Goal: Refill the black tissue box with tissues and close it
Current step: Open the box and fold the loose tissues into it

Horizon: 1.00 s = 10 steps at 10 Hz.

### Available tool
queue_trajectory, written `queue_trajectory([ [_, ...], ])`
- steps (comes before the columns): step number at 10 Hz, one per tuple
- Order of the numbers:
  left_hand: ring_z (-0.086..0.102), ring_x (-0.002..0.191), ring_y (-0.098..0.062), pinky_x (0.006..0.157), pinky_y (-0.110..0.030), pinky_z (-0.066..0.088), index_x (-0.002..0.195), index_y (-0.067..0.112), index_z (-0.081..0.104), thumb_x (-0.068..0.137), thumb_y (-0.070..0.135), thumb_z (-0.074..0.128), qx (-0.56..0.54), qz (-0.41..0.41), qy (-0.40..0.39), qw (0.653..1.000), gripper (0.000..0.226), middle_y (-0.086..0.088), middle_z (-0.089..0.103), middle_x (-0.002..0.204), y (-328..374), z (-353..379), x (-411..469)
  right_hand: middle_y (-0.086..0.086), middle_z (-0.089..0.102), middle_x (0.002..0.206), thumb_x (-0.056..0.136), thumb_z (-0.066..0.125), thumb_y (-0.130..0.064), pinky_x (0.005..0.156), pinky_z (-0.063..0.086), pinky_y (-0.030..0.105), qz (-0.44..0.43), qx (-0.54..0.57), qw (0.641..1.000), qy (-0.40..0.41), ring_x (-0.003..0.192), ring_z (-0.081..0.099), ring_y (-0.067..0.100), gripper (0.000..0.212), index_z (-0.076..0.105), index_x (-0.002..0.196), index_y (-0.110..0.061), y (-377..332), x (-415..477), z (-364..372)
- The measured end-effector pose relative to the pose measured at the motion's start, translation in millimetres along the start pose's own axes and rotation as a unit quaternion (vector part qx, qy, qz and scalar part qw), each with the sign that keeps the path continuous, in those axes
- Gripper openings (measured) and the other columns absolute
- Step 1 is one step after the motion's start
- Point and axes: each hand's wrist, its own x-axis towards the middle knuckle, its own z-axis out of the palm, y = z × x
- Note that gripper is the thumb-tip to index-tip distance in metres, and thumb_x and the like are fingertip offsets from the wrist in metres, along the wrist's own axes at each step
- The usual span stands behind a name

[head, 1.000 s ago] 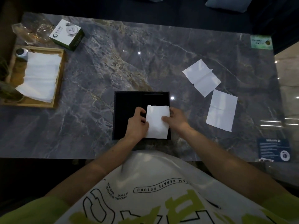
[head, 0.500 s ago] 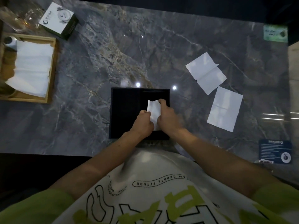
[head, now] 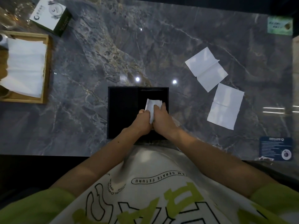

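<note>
The black tissue box [head: 123, 110] lies open on the marble table near its front edge. Over its right half I hold a folded white tissue [head: 152, 105]. My left hand [head: 143, 121] grips the tissue's left side and my right hand [head: 161, 118] presses on its right side; both hands touch each other. Two loose white tissues lie flat to the right: the upper tissue [head: 206, 68] and the lower tissue [head: 225, 106]. A stack of tissues [head: 24, 65] rests in the wooden tray [head: 46, 68] at the left.
A white and green carton [head: 51, 15] stands at the back left beside clear glassware [head: 9, 18]. A green card [head: 279, 25] lies at the back right, a dark blue card [head: 275, 148] at the front right. The table's front edge runs under my arms.
The tissue has been folded narrower and bunched between my hands, which moved together over the box's right half. The view has tilted down and closer.
</note>
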Motion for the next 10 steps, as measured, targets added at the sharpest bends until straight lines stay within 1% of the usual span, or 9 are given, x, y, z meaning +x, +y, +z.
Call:
queue_trajectory([
  [1,0.050,0.121,-0.033,0.083,-0.033,0.049,0.146,0.008,0.031,0.100,0.016,0.042,-0.142,-0.025,0.014,0.989,0.048,-0.017,0.043,0.144,-3.4,9.9,4.8,0.033,0.005,0.157,0.092,0.058,-0.008,0.116,0.030,0.046,-0.012,-0.041,0.999,0.004,0.145,0.015,0.046,0.067,0.021,0.145,0.008,1.4,-4.0,3.3],
  [2,0.047,0.127,-0.029,0.088,-0.030,0.048,0.153,0.014,0.015,0.103,0.021,0.036,-0.147,-0.020,0.029,0.989,0.055,-0.015,0.037,0.150,-3.4,15.6,8.6,0.031,0.001,0.158,0.090,0.061,-0.012,0.116,0.031,0.046,-0.024,-0.040,0.999,0.007,0.149,0.004,0.041,0.068,0.024,0.145,0.006,2.9,-7.5,-1.5],
  [3,0.020,0.147,-0.031,0.118,-0.029,0.016,0.147,-0.003,0.028,0.099,0.007,0.043,-0.018,0.048,-0.023,0.998,0.051,-0.022,0.024,0.156,4.0,6.5,-2.6,0.024,0.012,0.160,0.094,0.057,-0.014,0.116,0.030,0.038,-0.077,-0.096,0.992,-0.031,0.150,0.012,0.032,0.062,0.028,0.146,0.003,9.7,-14.2,-13.6],
  [4,0.019,0.147,-0.031,0.120,-0.030,0.007,0.143,-0.004,0.035,0.098,0.004,0.043,0.052,0.067,-0.038,0.996,0.046,-0.023,0.029,0.153,3.0,1.1,-1.8,0.023,0.017,0.159,0.096,0.054,-0.016,0.114,0.030,0.037,-0.100,-0.150,0.983,-0.041,0.148,0.017,0.031,0.060,0.029,0.147,0.002,14.7,-10.8,-16.7],
  [5,0.025,0.143,-0.032,0.120,-0.036,0.020,0.144,-0.003,0.034,0.098,0.006,0.043,0.085,0.042,-0.078,0.992,0.047,-0.023,0.026,0.153,-2.5,2.4,-0.8,0.023,0.021,0.158,0.097,0.049,-0.023,0.118,0.020,0.039,-0.124,-0.254,0.958,-0.048,0.147,0.020,0.032,0.061,0.027,0.148,0.001,17.1,-9.9,-11.8],
  [6,0.030,0.140,-0.031,0.118,-0.039,0.024,0.143,0.001,0.037,0.097,0.012,0.046,0.154,0.049,-0.077,0.984,0.048,-0.021,0.029,0.151,1.0,2.1,-3.2,0.022,0.024,0.157,0.100,0.043,-0.031,0.122,0.009,0.042,-0.133,-0.307,0.941,-0.053,0.146,0.023,0.033,0.061,0.026,0.149,-0.001,20.6,-9.2,-7.9],
  [7,0.018,0.147,-0.031,0.121,-0.043,0.014,0.150,0.001,0.021,0.098,0.022,0.045,0.208,0.061,-0.066,0.974,0.061,-0.023,0.014,0.158,5.8,2.7,-3.1,0.022,0.021,0.159,0.101,0.037,-0.039,0.123,0.002,0.044,-0.131,-0.354,0.924,-0.067,0.148,0.020,0.032,0.063,0.022,0.151,-0.004,22.5,-10.0,-5.5],
  [8,0.012,0.149,-0.032,0.122,-0.041,0.012,0.151,-0.001,0.013,0.099,0.024,0.043,0.234,0.048,-0.081,0.968,0.065,-0.026,0.004,0.160,3.5,7.5,-2.1,0.022,0.018,0.160,0.100,0.040,-0.040,0.122,0.001,0.045,-0.134,-0.385,0.910,-0.077,0.148,0.021,0.031,0.062,0.026,0.151,-0.009,22.4,-9.8,-2.8],
  [10,0.008,0.150,-0.032,0.122,-0.039,0.010,0.153,0.000,0.009,0.099,0.029,0.045,0.272,0.058,-0.092,0.956,0.071,-0.026,-0.001,0.160,-0.8,13.7,-2.4,0.021,0.015,0.161,0.097,0.045,-0.041,0.122,-0.002,0.045,-0.138,-0.397,0.902,-0.093,0.146,0.025,0.029,0.062,0.031,0.150,-0.014,24.3,-10.0,-3.0],
])
